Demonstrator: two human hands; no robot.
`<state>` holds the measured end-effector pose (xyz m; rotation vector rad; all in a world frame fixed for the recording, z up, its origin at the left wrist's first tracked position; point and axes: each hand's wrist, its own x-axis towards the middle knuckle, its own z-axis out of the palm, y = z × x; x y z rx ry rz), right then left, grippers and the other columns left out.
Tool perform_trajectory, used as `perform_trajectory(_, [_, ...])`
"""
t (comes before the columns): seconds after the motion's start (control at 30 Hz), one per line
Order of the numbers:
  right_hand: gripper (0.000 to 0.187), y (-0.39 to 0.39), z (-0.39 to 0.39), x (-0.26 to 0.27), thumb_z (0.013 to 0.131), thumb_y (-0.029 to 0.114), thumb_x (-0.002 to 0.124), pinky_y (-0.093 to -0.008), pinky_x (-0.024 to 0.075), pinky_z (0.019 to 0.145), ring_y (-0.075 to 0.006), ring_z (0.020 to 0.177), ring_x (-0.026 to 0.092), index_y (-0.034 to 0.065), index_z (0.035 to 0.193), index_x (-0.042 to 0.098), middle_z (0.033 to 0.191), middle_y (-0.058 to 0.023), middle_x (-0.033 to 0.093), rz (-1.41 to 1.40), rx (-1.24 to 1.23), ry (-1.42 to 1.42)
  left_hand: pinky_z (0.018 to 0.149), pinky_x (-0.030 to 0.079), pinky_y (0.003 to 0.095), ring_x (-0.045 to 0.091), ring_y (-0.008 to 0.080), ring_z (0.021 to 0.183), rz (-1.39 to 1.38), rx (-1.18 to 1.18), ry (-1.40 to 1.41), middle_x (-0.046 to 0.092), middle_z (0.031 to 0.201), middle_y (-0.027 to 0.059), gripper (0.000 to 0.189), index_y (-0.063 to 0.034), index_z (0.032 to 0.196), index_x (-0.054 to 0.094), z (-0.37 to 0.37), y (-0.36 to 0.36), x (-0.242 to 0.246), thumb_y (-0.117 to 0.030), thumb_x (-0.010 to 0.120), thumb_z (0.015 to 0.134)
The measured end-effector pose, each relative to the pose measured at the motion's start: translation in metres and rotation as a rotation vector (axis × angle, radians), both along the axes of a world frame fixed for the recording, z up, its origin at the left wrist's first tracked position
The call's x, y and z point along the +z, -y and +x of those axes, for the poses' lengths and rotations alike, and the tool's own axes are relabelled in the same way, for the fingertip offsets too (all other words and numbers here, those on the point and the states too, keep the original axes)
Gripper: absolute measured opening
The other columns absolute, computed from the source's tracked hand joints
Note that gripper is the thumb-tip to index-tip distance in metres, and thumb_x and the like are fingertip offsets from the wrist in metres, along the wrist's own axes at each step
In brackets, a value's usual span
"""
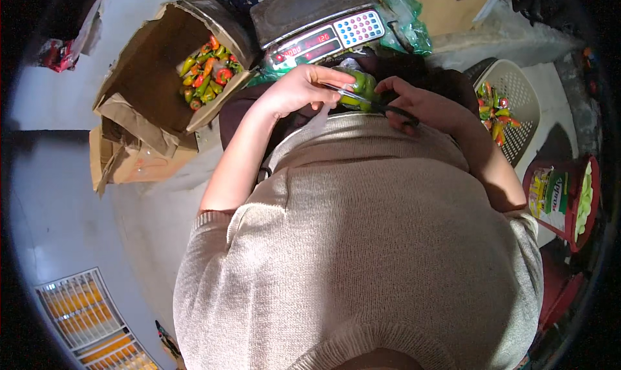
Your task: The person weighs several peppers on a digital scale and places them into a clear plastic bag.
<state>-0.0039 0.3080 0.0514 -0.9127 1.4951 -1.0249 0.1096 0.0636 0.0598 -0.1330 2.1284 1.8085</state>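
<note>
My left hand (303,91) pinches the clear plastic of a bag of green peppers (361,88) held close to my lap. A thin translucent strip of plastic (320,120) hangs below its fingers. My right hand (424,105) holds the black handle (401,114) of a cutting tool, and its slim shiny blade (347,93) crosses in front of the bag toward my left fingertips. Whether the tool is a pair of scissors or a knife cannot be told. Its grip is partly in shadow.
A digital scale (315,25) stands beyond my hands beside green plastic bags (412,28). To the left, an open cardboard box (140,54) contains red and green peppers (208,74). At right are a perforated basket (526,98) with more peppers and a red bucket (584,200).
</note>
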Motion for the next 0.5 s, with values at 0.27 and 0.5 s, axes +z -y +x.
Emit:
perform_trajectory(0.27, [0.035, 0.005, 0.004, 0.016, 0.089, 0.018, 0.054, -0.0227, 0.0354, 0.047, -0.0079, 0.047, 0.043, 0.006, 0.116, 0.035, 0.06, 0.0007, 0.047, 0.133, -0.02, -0.16, 0.052, 0.044, 0.0196, 0.053, 0.0035, 0.061, -0.148, -0.012, -0.01, 0.066, 0.096, 0.0016, 0.04, -0.003, 0.112, 0.06, 0.004, -0.018, -0.008, 0.004, 0.057, 0.073])
perform_trajectory(0.5, [0.037, 0.016, 0.012, 0.012, 0.086, 0.021, 0.058, -0.024, 0.0338, 0.038, -0.0075, 0.045, 0.045, 0.0062, 0.111, 0.036, 0.057, 0.0004, 0.048, 0.181, -0.1, -0.174, 0.052, 0.046, 0.0229, 0.056, 0.0081, 0.056, -0.239, 0.047, -0.046, 0.066, 0.086, 0.0081, 0.041, -0.0002, 0.107, 0.062, 0.001, -0.029, -0.021, 0.007, 0.051, 0.068])
